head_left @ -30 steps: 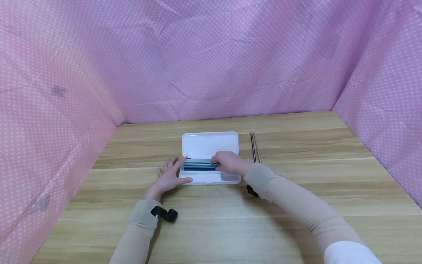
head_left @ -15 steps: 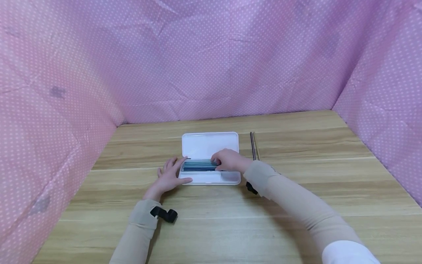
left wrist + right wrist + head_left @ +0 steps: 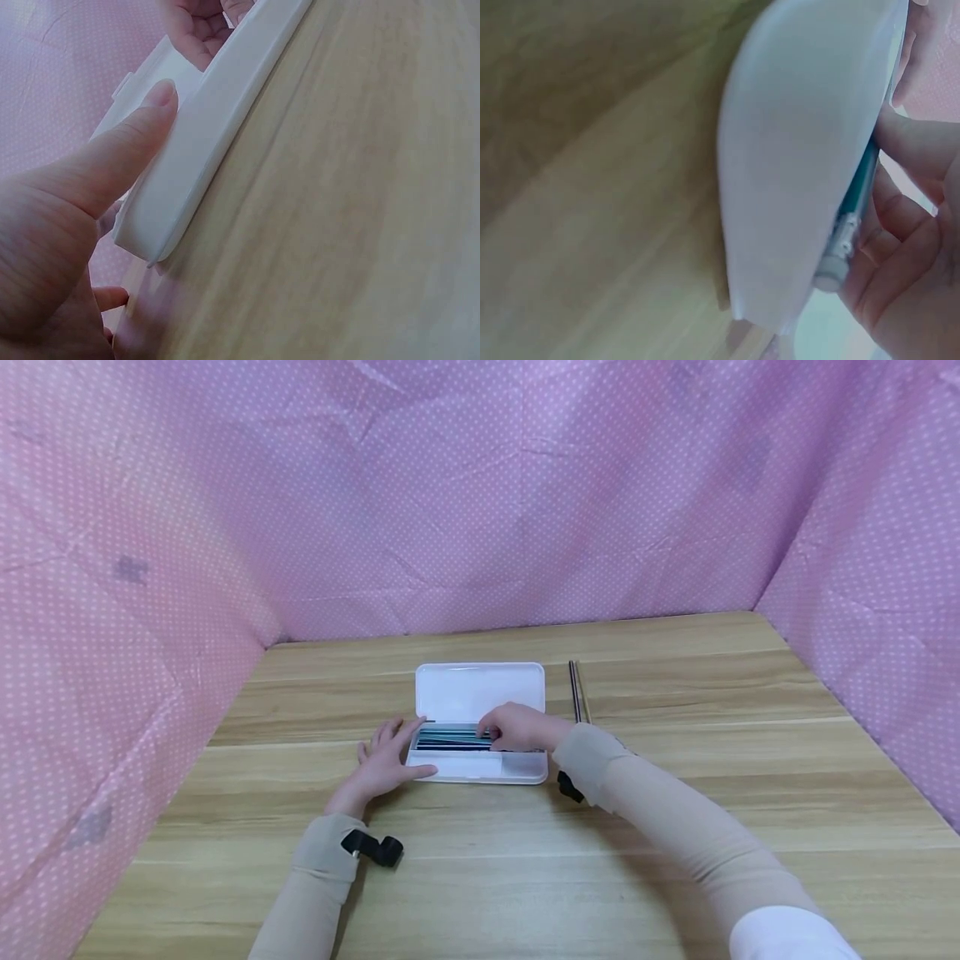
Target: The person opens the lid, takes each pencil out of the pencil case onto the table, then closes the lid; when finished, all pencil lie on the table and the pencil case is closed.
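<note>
A white pencil case (image 3: 480,689) lies with its lid folded back on the table. Dark, teal and green pencils (image 3: 450,739) lie lengthwise in its rear compartment. My left hand (image 3: 384,764) spreads across the case's left end, with its straight thumb (image 3: 142,124) on the front rim and forefinger at the rear corner. My right hand (image 3: 517,727) reaches into the rear compartment, its fingers curled down on the pencils' right part. In the right wrist view a green pencil (image 3: 855,187) with metal ferrule and eraser end runs under that hand; the hand covers how many pencils it pinches.
A dark stick (image 3: 575,689) and a thin tan stick (image 3: 585,693) lie beside the case's right side, partly behind the right forearm. The wooden table (image 3: 480,877) reaches back to a pink dotted cloth (image 3: 480,502) on several sides.
The case has shifted very slightly to the right and towards me. Some pencils now lie less evenly under the right hand's fingers. The left hand has stayed nearly still.
</note>
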`<state>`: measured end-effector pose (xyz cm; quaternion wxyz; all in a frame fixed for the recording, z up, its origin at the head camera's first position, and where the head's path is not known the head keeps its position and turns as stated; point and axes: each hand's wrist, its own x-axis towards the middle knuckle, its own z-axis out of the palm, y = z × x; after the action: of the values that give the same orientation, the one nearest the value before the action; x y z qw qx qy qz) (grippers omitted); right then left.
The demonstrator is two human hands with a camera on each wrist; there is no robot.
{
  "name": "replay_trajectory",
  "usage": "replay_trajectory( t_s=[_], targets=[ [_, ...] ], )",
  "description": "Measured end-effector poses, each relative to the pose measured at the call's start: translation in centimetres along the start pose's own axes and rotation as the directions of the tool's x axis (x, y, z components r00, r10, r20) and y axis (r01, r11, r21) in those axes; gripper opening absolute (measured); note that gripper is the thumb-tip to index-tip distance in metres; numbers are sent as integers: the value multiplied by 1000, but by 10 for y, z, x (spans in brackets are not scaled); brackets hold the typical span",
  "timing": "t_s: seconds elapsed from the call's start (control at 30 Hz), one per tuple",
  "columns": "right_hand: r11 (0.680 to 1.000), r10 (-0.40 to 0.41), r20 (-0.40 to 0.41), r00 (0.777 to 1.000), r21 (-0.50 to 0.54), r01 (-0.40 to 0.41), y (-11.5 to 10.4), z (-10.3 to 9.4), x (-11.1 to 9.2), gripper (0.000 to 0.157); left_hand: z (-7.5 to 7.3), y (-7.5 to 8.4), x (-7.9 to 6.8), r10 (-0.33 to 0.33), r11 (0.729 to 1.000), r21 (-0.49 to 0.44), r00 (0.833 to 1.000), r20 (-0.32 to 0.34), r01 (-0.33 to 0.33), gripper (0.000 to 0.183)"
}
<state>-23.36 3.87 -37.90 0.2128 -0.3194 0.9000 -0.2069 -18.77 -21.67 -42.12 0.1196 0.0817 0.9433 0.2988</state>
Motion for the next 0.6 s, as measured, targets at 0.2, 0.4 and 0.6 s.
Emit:
replay_trajectory(
  t_s=[0.2,0.4,0.6],
  targets=[
    [1000,0,-8,1000,14,0,1,1,1,27,0,-1,1,-2,1000,1,1000,-2,2,90],
    [1000,-8,-13,1000,30,8,1,1,0,27,1,-1,0,1,1000,2,1000,4,-1,90],
    [997,-34,-40,999,63,36,4,0,-2,27,1,-1,0,1,1000,4,1000,2,-1,90]
  ],
)
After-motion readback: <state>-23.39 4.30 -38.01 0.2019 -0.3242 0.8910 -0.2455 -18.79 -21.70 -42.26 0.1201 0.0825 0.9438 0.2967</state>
